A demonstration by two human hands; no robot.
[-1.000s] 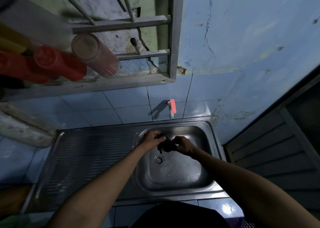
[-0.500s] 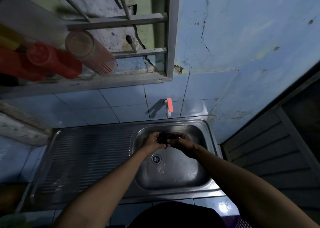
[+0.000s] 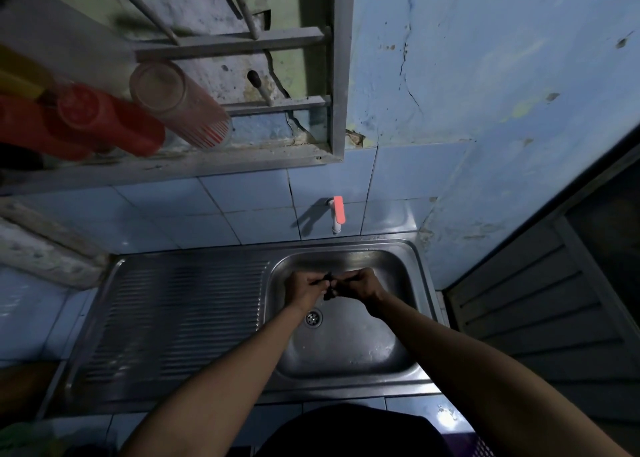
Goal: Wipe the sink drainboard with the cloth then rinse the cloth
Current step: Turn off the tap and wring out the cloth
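The wiping looks done and the rinse step is in hand: the left hand (image 3: 306, 288) and right hand (image 3: 360, 285) both grip the dark cloth (image 3: 329, 285) bunched between them, over the sink basin (image 3: 346, 349) above the drain (image 3: 313, 318). The cloth's long axis seems to run left to right between the fists, one tail hanging down. The tap (image 3: 337, 214) shows no water, so next probably means opening it or wringing.

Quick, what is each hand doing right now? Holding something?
Left hand: fingers curled round one end of the dark cloth, over the sink basin.
Right hand: fingers gripping the other end of the same cloth.
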